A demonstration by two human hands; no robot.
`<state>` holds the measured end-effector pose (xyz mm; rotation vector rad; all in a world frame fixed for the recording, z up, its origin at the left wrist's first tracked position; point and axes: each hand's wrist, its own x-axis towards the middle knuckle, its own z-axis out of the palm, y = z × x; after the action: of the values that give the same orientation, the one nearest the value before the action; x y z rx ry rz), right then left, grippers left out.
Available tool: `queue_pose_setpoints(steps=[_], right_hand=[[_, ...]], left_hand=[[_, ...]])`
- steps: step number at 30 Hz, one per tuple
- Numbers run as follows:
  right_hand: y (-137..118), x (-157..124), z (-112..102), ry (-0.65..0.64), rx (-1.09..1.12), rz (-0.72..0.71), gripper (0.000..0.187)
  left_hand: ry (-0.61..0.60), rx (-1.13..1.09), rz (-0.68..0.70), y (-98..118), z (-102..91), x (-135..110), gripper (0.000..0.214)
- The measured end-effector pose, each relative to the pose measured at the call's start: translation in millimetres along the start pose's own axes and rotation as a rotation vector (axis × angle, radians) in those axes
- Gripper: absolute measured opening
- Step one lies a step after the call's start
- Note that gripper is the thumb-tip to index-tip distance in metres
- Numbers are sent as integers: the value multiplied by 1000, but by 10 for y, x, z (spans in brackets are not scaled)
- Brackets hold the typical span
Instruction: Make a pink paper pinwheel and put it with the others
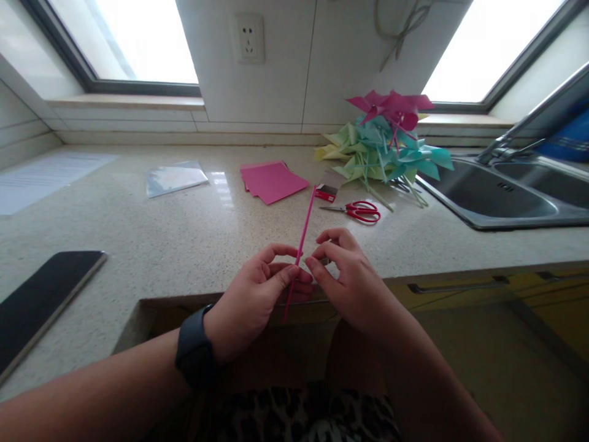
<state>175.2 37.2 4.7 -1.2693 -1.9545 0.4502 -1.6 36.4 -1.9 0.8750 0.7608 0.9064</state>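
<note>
My left hand, with a dark watch on its wrist, is closed around a thin pink straw. The straw leans upright over the counter's front edge, its top tilted right. Beside it, thumb and index finger of my right hand come together close to the straw. What they pinch, if anything, is too small to make out. Beyond the hands lie red-handled scissors, a small red-and-grey box and a loose stack of pink paper squares.
Pink, blue and pale green paper pinwheels are piled at the back, near the steel sink. A clear plastic packet and a printed sheet lie to the left. A dark tablet-like device rests front left on the counter.
</note>
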Motion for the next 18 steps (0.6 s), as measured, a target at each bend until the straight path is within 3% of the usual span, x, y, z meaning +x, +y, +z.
queue_pose_setpoints(steps=[9, 18], right_hand=[[43, 40, 94, 121, 52, 43, 13], [154, 53, 66, 52, 249, 41, 16]], left_hand=[[-15, -81, 44, 14, 44, -25, 33], [-95, -104, 0, 68, 90, -70, 42]])
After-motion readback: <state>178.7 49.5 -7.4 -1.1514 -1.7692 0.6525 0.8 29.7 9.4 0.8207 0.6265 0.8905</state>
